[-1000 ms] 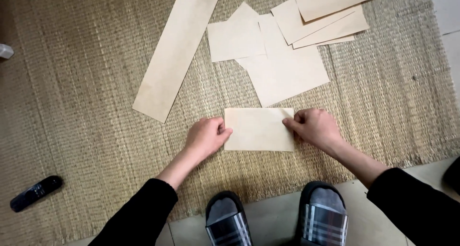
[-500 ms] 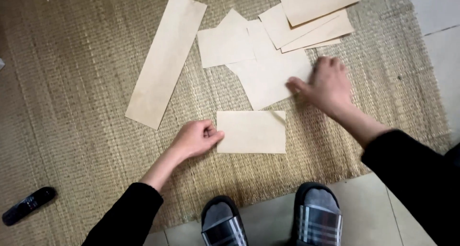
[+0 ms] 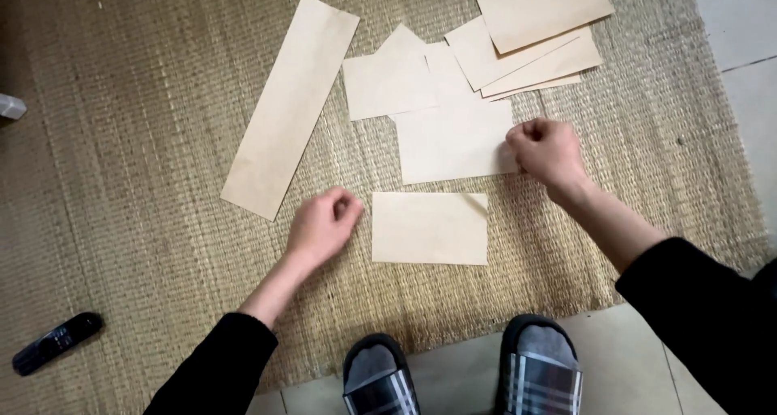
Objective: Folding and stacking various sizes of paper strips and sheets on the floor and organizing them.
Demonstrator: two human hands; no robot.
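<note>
A woven straw-coloured floor mat (image 3: pixel 162 99) fills most of the view, its near edge meeting pale floor tiles (image 3: pixel 453 374) where two feet in grey plaid slippers (image 3: pixel 461 370) stand. On the mat lies a long, narrow tan paper strip (image 3: pixel 290 103), set at a slant to the left. To the right of it spreads a loose, overlapping pile of tan paper sheets (image 3: pixel 518 43). The lowest piece of that spread, a large pale tan sheet (image 3: pixel 453 140), has its right edge pinched by the right hand (image 3: pixel 546 150), fingers curled closed on it. A small folded tan rectangle (image 3: pixel 429 227) lies flat between the two hands, below the right hand. The left hand (image 3: pixel 322 227) rests loosely curled just beside the rectangle's left edge, holding nothing. A dark remote control (image 3: pixel 57 342) lies far left.
</note>
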